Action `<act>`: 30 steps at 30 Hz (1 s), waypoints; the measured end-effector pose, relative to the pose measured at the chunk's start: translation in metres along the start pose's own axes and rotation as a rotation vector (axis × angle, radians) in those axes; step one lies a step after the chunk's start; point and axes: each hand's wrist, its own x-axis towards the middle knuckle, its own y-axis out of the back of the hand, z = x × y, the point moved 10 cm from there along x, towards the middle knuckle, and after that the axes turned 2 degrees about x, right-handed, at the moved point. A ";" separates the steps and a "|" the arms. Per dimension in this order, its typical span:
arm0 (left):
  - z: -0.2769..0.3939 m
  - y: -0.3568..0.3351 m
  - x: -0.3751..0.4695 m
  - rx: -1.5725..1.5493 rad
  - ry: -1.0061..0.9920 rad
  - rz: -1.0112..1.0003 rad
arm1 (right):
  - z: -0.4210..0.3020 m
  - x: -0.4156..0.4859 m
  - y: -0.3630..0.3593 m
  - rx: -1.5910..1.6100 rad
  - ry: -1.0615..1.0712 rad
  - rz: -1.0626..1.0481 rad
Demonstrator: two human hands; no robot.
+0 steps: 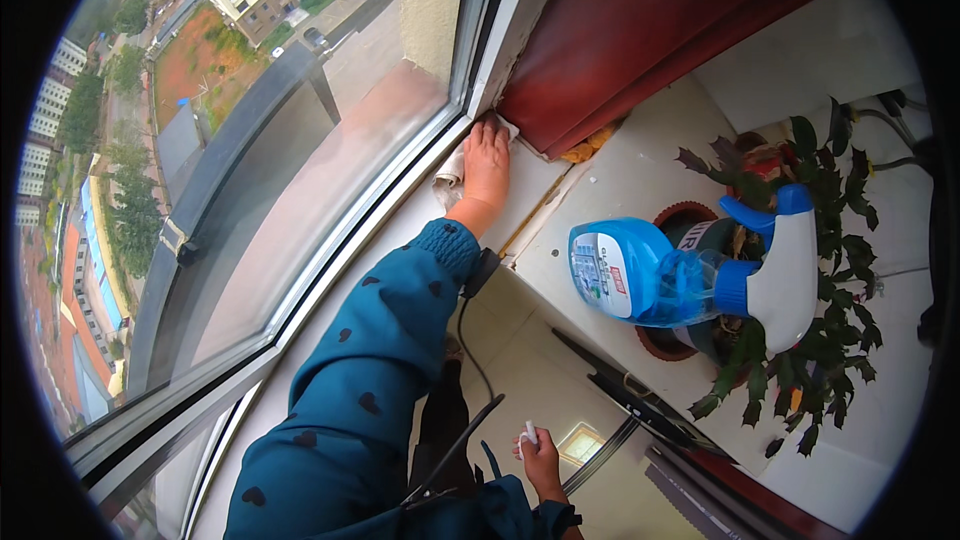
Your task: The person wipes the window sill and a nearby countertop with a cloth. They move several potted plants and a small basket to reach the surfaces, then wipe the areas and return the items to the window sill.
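Note:
My left hand point(487, 157) lies palm down on a crumpled pale cloth point(448, 178) in the corner of the white window sill point(409, 204), between the window frame and the red curtain. Cloth shows on both sides of the fingers. Low in the view, my right hand point(538, 461) is closed around a small white object point(531, 432), whose kind I cannot tell. A blue spray bottle of glass cleaner point(637, 270) with a white and blue trigger head appears to the right, in front of potted plants.
A red curtain point(600, 37) hangs beside the window frame point(491, 52). Leafy potted plants point(847, 270) occupy the white surface at right. A black cable point(471, 360) runs below my left sleeve. Orange-yellow material point(591, 146) sits under the curtain's edge. Outside is a dark curved railing point(225, 157).

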 end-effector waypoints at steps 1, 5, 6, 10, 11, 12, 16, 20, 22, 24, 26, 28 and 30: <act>0.002 0.004 -0.002 -0.076 -0.079 -0.010 | 0.002 0.000 0.000 0.015 -0.018 -0.002; 0.012 0.015 -0.013 -0.317 -0.327 -0.189 | -0.001 0.001 -0.001 0.050 -0.017 -0.023; 0.016 0.018 -0.017 -0.365 -0.360 -0.227 | -0.005 0.001 -0.002 0.047 -0.002 -0.024; 0.003 0.045 -0.012 -0.297 -0.230 -0.022 | -0.020 0.003 0.004 0.020 0.048 -0.016; -0.004 0.055 -0.011 -0.241 -0.162 0.094 | -0.020 0.003 0.005 0.030 0.032 -0.020; -0.006 0.057 -0.009 -0.195 -0.116 0.149 | -0.021 0.003 0.008 0.017 0.040 -0.009; 0.001 0.022 0.007 0.012 -0.018 0.067 | -0.008 0.003 0.015 0.034 -0.002 0.009; -0.001 0.007 0.007 -0.046 0.037 0.051 | 0.006 0.002 0.012 0.035 -0.040 0.006; 0.007 0.011 -0.001 -0.190 -0.135 0.003 | 0.003 0.004 0.006 0.020 -0.013 -0.016; 0.026 0.012 -0.017 -0.305 -0.385 -0.136 | -0.002 0.005 -0.001 0.017 -0.005 -0.033; 0.025 0.008 -0.026 -0.378 -0.365 -0.265 | -0.008 0.007 -0.003 0.023 0.004 -0.048; 0.006 0.020 -0.016 -0.384 -0.241 -0.154 | -0.014 0.009 0.004 -0.015 0.021 -0.024; -0.006 0.029 -0.008 -0.339 -0.137 -0.019 | -0.015 0.009 0.011 0.003 0.005 0.000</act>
